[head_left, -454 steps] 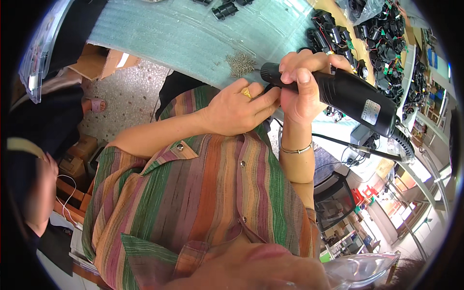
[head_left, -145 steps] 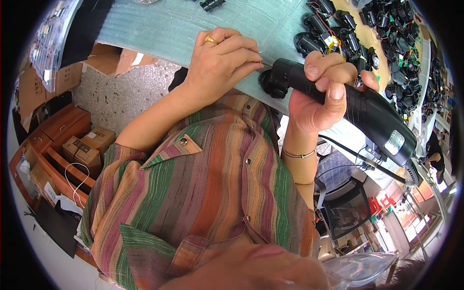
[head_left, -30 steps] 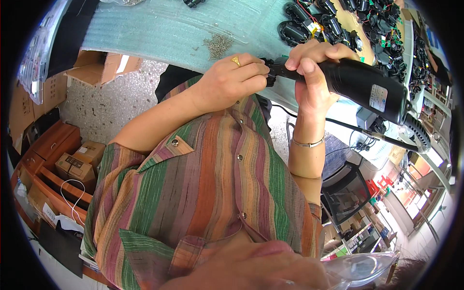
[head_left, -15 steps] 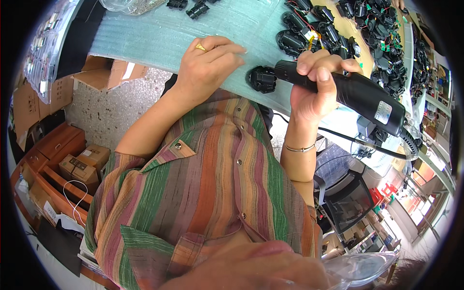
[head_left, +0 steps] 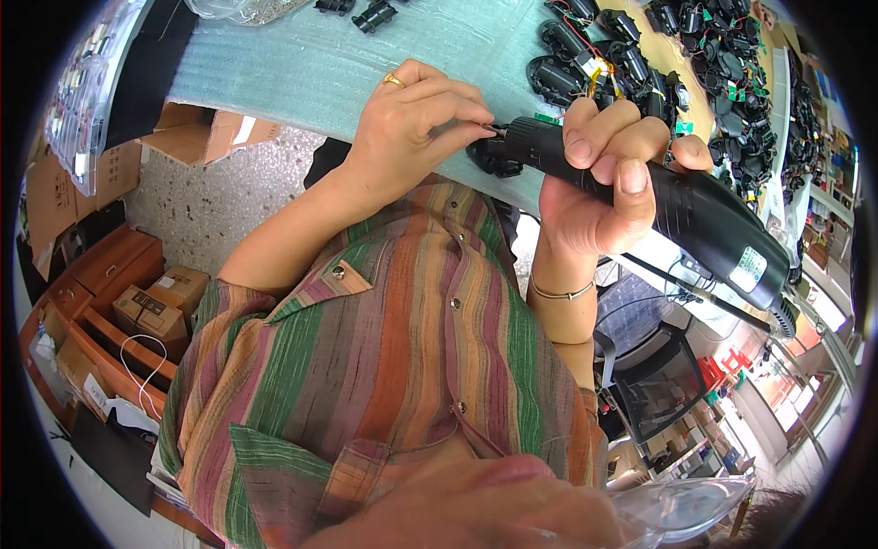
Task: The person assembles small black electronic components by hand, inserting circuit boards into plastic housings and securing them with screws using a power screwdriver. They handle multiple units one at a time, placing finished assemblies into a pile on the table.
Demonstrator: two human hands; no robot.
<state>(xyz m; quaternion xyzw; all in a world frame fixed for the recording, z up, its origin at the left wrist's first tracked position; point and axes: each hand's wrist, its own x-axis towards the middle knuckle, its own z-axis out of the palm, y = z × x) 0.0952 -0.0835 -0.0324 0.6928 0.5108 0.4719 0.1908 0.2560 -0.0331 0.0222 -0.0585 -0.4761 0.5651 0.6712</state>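
Observation:
My right hand (head_left: 599,197) is wrapped round a black electric screwdriver (head_left: 718,220), its nose turned to the left and its cord trailing from the rear end. My left hand (head_left: 402,133), with a ring on one finger, pinches thumb and forefinger together right at the screwdriver's bit. Whatever small piece lies between those fingertips is too small to make out. Below the screwdriver's nose a round black plastic housing (head_left: 494,163) rests on the table's near edge, partly covered by the tool and my fingers.
Pale green foam sheeting covers the table (head_left: 274,69). Several black housings with wires (head_left: 558,80) crowd its right side. Small black parts (head_left: 373,16) and a clear bag (head_left: 242,9) lie at the far side. An office chair (head_left: 654,375) stands at the right, cardboard boxes (head_left: 151,316) at the left.
My left hand has moved right and its fingers now meet the bit. The screwdriver has lifted off the housing, its rear end shifting right and down in view.

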